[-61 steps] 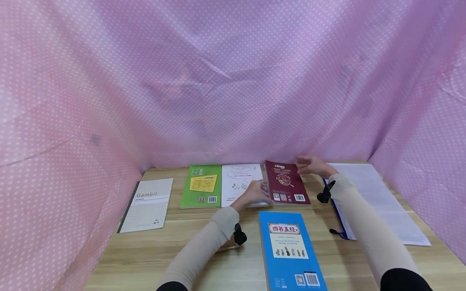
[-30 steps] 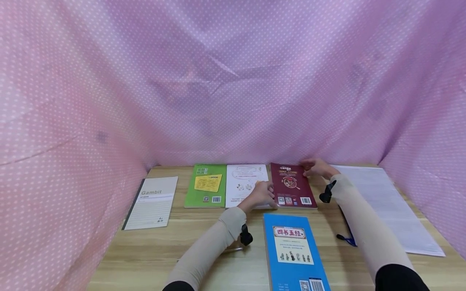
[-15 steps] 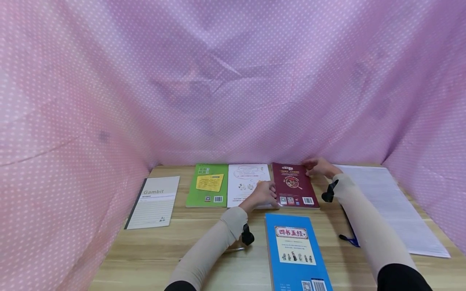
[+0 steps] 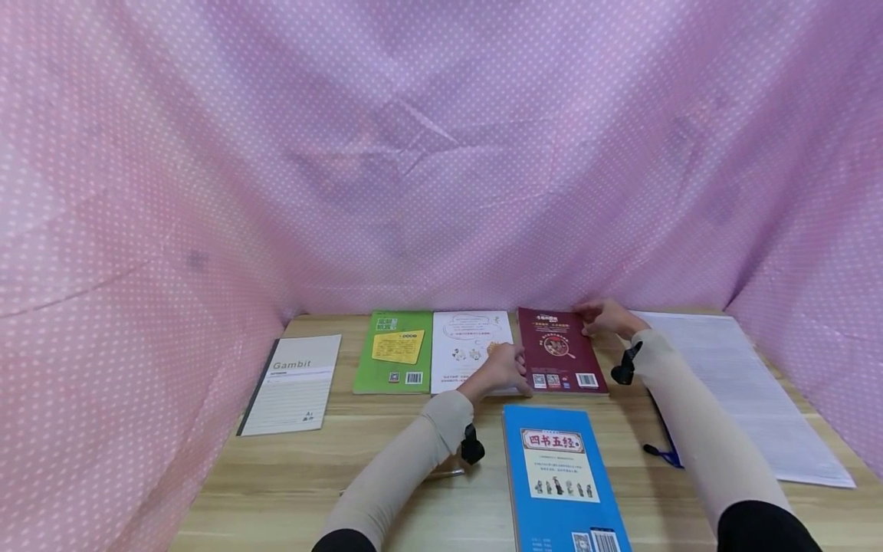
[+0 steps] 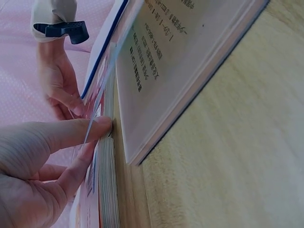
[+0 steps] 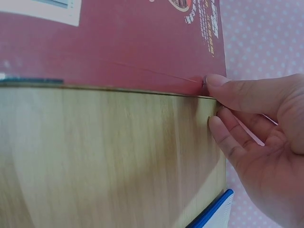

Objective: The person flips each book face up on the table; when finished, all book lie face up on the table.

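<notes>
A maroon book [image 4: 562,349] lies at the back of the wooden table, right of a white book [image 4: 469,337] and a green book [image 4: 393,353]. My left hand [image 4: 498,369] holds its lower left edge, overlapping the white book. Up close in the left wrist view, the left thumb [image 5: 102,127] rests on the page edges, beside a clear film [image 5: 96,107]. My right hand [image 4: 612,316] pinches the maroon book's upper right corner. In the right wrist view the thumb [image 6: 218,80] lies on the cover, with the other fingers below its edge.
A blue book [image 4: 562,475] lies in front of the maroon one. White papers with a dark blue edge [image 4: 745,399] lie under the right forearm. A Gambit notebook [image 4: 293,387] lies at left. Something thin and shiny [image 4: 444,474] is partly under the left sleeve. A pink dotted curtain [image 4: 441,192] stands behind.
The maroon book, tilted with its left side raised two seconds ago, now lies flatter and straighter beside the white book. Both hands stay at its edges. The whole view has shifted slightly.
</notes>
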Demonstrator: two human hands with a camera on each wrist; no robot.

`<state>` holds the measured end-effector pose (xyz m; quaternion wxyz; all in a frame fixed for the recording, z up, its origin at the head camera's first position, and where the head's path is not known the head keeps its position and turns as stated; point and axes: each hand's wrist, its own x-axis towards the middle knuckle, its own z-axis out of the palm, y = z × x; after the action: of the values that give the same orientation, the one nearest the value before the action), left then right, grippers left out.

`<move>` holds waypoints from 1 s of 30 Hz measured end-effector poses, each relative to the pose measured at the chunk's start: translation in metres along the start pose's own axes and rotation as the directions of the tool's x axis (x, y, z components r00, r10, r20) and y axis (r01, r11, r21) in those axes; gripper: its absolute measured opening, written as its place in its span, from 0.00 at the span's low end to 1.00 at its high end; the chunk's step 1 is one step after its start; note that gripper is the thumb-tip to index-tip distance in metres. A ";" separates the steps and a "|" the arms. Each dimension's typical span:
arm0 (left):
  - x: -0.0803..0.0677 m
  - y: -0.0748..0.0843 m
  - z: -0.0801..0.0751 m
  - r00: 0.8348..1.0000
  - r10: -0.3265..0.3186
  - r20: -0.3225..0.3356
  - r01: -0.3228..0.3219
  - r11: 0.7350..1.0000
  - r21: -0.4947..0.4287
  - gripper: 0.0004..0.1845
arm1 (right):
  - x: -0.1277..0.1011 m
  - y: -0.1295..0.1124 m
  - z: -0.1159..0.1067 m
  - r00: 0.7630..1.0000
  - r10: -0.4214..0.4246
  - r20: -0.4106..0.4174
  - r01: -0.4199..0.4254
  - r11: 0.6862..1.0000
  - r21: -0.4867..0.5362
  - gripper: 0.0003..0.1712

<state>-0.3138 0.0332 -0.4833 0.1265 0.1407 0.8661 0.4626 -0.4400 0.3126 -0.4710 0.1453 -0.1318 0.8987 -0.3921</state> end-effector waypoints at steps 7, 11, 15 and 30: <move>0.003 0.002 0.005 1.000 0.015 0.023 -0.015 0.999 0.032 0.51 | -0.006 0.000 -0.005 1.000 0.001 0.019 -0.001 1.000 0.006 0.36; 0.007 0.000 0.011 0.999 0.028 0.036 -0.029 0.999 0.021 0.51 | -0.009 0.004 -0.007 1.000 -0.012 0.020 0.012 1.000 0.006 0.37; 0.009 -0.002 0.018 0.999 0.037 0.025 -0.038 0.999 0.007 0.50 | -0.012 0.010 -0.010 0.999 -0.031 0.015 0.031 0.999 -0.029 0.39; 0.012 -0.003 0.015 0.999 0.030 0.038 -0.029 0.999 -0.034 0.54 | -0.018 0.011 -0.009 1.000 -0.011 -0.005 0.011 1.000 -0.022 0.39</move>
<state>-0.3202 0.0473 -0.4944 0.1388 0.1602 0.8535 0.4759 -0.4285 0.3320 -0.4708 0.1393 -0.1372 0.9026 -0.3835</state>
